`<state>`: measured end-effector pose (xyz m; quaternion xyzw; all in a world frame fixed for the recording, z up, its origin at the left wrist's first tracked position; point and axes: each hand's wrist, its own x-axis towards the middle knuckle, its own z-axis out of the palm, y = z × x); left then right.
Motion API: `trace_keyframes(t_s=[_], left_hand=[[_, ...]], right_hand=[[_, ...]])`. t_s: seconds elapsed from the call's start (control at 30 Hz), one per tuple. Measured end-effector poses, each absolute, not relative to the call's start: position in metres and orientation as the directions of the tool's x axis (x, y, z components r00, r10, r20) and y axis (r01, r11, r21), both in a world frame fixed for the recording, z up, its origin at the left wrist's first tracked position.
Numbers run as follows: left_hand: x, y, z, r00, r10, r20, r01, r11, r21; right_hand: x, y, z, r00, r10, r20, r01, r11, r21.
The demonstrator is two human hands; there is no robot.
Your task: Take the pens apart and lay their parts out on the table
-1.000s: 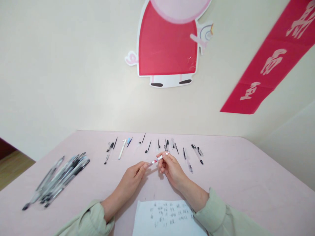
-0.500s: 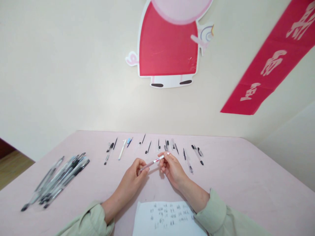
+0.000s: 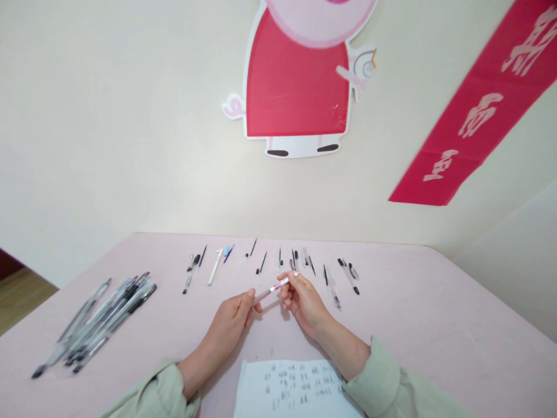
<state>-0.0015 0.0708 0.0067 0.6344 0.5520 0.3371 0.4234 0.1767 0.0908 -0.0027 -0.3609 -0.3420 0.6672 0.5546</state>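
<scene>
A slim pen with a clear, pinkish barrel and a white section with red marks is held tilted above the pink table. Its lower-left end sits between the thumb and fingers of my left hand, which hide that tip. At the upper-right end, the thumb and fingertips of my right hand pinch the white part. Below the hands lies a white sheet of paper with handwritten dark marks; my right sleeve covers its right edge.
A heap of clear and black pens lies at the left. Along the back of the pink table are a white pen, a capped black pen and several pen parts. Behind stands a wall with a cartoon cutout and a red banner.
My left hand has slid slightly left and down along the pen, its fingers now straighter. My right hand keeps its pinch. The view has shifted a little.
</scene>
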Motion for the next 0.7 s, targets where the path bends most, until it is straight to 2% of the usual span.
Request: trace_keyframes(t_s=[0.17, 0.37, 0.53, 0.7], left_hand=[[-0.0011, 0.0704, 0.0092, 0.198, 0.979, 0.054, 0.396, -0.130, 0.909], [-0.0007, 0.0690, 0.0091, 0.215, 0.975, -0.062, 0.389, -0.028, 0.921], [-0.0005, 0.0690, 0.0124, 0.250, 0.967, 0.054, 0.378, -0.149, 0.914], [-0.0009, 0.0694, 0.0096, 0.263, 0.964, -0.046, 0.391, -0.063, 0.918]], right_hand=[[0.1766, 0.0911, -0.0018, -0.133, 0.986, -0.102, -0.490, -0.155, -0.858], [0.1771, 0.0907, -0.0005, -0.133, 0.986, -0.097, -0.482, -0.150, -0.863], [0.1767, 0.0902, -0.0006, -0.166, 0.982, -0.090, -0.466, -0.158, -0.871], [0.1778, 0.0918, -0.0024, -0.110, 0.988, -0.107, -0.484, -0.147, -0.863]])
